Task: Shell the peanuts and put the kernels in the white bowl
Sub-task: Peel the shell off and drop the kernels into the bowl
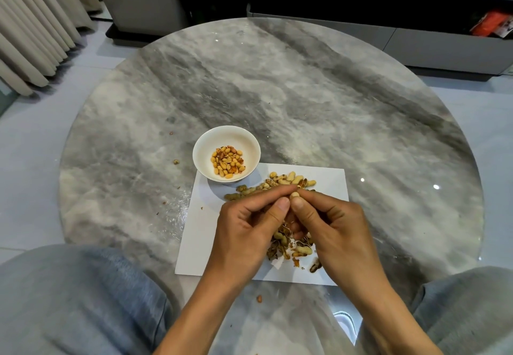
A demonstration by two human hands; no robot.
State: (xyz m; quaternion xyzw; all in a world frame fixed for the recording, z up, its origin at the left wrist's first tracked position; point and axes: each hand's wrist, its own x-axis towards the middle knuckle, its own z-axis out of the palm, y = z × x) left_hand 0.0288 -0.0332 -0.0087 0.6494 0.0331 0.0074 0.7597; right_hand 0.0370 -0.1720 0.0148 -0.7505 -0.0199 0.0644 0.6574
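Both hands meet over a white paper sheet (330,179) on the round marble table. My left hand (247,224) and my right hand (333,224) pinch one pale peanut (294,194) between thumbs and forefingers. The white bowl (202,143) stands at the sheet's far left corner and holds several orange kernels (228,162). Unshelled peanuts (291,179) lie in a row just beyond the fingers. Broken shells (288,246) lie piled under and between the hands.
The marble tabletop (305,99) stretches far beyond the sheet. Small shell crumbs (176,162) dot it left of the bowl, and one kernel (259,298) lies near the front edge. My knees in grey trousers (83,299) flank the table. A low cabinet (388,35) stands behind.
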